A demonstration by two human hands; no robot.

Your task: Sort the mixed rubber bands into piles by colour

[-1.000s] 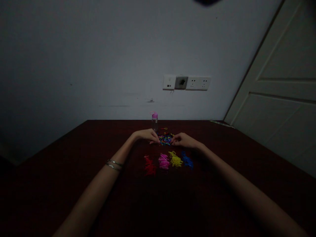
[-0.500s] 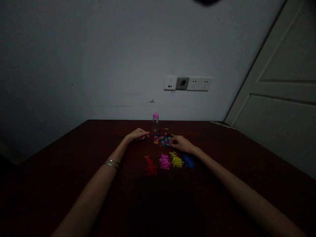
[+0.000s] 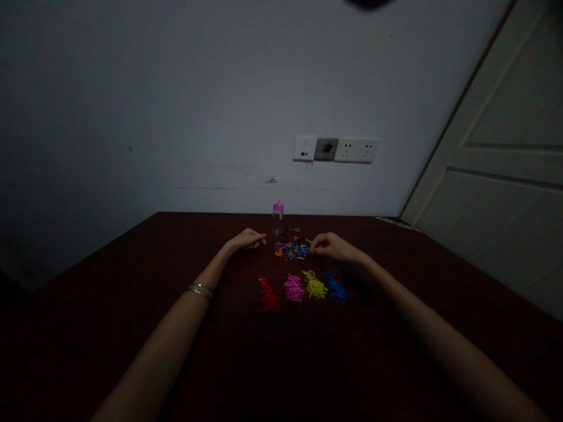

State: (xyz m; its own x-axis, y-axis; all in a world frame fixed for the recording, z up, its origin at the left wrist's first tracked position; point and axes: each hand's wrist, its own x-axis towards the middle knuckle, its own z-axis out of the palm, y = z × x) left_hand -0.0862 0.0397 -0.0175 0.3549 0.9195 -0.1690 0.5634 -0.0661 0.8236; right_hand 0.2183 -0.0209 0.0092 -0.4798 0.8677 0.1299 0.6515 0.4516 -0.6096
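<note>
A mixed heap of small coloured rubber bands lies towards the back of the dark table. Left of it, my left hand rests with its fingers closed in a pinch; whatever may be between the fingertips is too small to make out. At the heap's right edge my right hand hovers or touches, thumb and fingers pinched, their tips too dim to show what they hold. Nearer me lie separate piles by colour: red bands, pink bands, yellow bands and blue bands.
Behind the heap stands a clear bottle with a pink cap. A loose band or two lies right of it. The wall with socket plates rises at the table's back edge; a pale door is on the right.
My right hand has shifted a little to the right and away from the middle of the heap, uncovering more bands. My left hand stays where it was.
</note>
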